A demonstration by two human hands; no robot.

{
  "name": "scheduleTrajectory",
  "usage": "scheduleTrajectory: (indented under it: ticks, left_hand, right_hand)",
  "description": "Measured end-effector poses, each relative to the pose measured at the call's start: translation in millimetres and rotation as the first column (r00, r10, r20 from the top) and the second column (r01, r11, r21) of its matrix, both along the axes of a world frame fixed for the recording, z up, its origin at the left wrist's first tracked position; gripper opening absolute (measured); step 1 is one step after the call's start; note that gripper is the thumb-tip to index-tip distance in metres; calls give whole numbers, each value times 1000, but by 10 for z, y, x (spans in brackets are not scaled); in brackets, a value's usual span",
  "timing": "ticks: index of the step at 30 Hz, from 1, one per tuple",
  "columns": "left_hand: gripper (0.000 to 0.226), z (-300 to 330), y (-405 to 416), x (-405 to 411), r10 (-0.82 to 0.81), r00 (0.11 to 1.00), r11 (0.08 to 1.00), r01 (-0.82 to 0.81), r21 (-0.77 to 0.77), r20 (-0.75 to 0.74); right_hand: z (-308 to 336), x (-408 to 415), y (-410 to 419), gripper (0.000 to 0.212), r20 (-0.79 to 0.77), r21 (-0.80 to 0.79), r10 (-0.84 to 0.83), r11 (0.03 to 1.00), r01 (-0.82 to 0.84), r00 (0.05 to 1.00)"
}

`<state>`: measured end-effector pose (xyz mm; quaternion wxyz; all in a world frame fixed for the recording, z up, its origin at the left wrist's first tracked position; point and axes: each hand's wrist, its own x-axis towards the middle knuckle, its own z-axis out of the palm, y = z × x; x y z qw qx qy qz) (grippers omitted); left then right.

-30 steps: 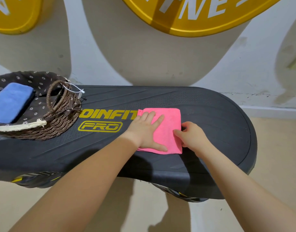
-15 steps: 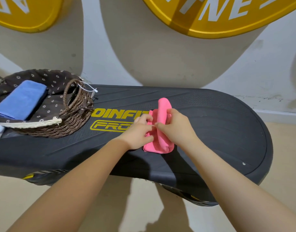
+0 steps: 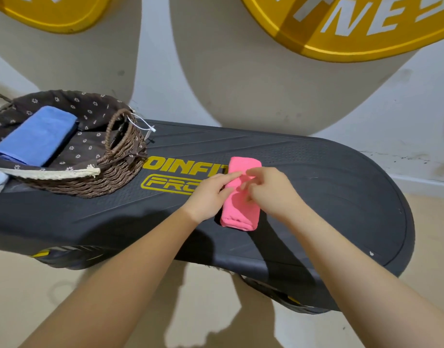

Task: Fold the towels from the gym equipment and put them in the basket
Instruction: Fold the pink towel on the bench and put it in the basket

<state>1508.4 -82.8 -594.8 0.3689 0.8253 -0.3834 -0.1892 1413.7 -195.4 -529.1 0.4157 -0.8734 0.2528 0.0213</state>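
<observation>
Pink towel (image 3: 241, 194), folded narrow, lies mid-frame on black step platform (image 3: 328, 187). Left hand (image 3: 207, 194) & right hand (image 3: 271, 190) rest on it, fingers loosely spread, not clamped. Risk: w/o firm pinch fold could spring open en route to basket (image 3: 115, 177), upper left.

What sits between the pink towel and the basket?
Nothing visible: bare black board lies between the pink towel and the basket. The basket's raised handle stands on the near side, and a blue towel fills its left part.
</observation>
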Motion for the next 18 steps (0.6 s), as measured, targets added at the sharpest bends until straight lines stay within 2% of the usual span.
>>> scheduleTrajectory:
  ticks: [2,3,5,8,9,10,12,15,18]
  left_hand:
    - [45,15,-12,17,-9,1000,1000,9,1,28]
    - [46,4,-24,35,-19,999,1000,19,7,29]
    - [48,6,-54,77,-50,998,996,48,71,25]
    - [54,76,-133,150,-135,989,960,114,254,66]
    - [56,103,-160,169,-168,981,944,133,303,93]
    - [57,123,-181,183,-196,975,928,149,341,107]
    - [59,139,-199,201,-223,968,908,164,386,115]
    - [60,129,-171,188,-227,968,907,170,386,108]
    - [67,130,-103,196,-252,961,895,187,405,112]
  right_hand:
    - [-90,-126,-41,43,89,-328,85,943,-52,992]
    - [-125,-205,8,51,78,-396,180,908,-135,981]
    - [-336,-307,124,77,-43,-461,324,833,-307,945]
    - [-536,-314,207,108,-229,-521,296,767,-374,927]
    - [-525,-293,188,109,-248,-494,299,779,-386,921]
    - [-505,-266,157,104,-278,-393,311,827,-403,909]
    - [-417,-172,80,84,-326,-253,288,891,-376,901]
    - [-439,20,-38,69,-295,-268,216,916,-298,931]
    - [-520,185,-189,67,-291,-326,141,915,-236,946]
